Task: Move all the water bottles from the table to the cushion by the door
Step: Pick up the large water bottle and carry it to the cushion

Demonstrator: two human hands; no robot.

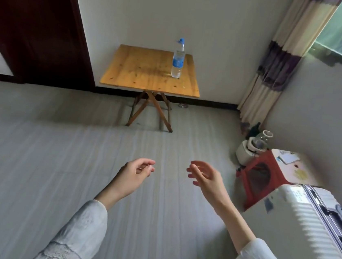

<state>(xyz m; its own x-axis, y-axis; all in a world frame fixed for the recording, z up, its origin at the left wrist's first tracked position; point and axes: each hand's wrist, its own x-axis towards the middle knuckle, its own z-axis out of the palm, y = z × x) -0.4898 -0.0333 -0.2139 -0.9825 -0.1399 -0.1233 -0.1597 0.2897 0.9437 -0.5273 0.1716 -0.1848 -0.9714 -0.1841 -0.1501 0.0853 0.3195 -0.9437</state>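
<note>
Hands empty: left hand (137, 171) and right hand (204, 175) loosely curled, held over the floor (58, 137), well short of the bench (142, 73) at 12 o'clock. One water bottle (178, 61) stands upright near the bench's 2 o'clock corner. Cushion not in view. Judgement: walk in close, grip mid-body at the label, lift straight up.
</note>
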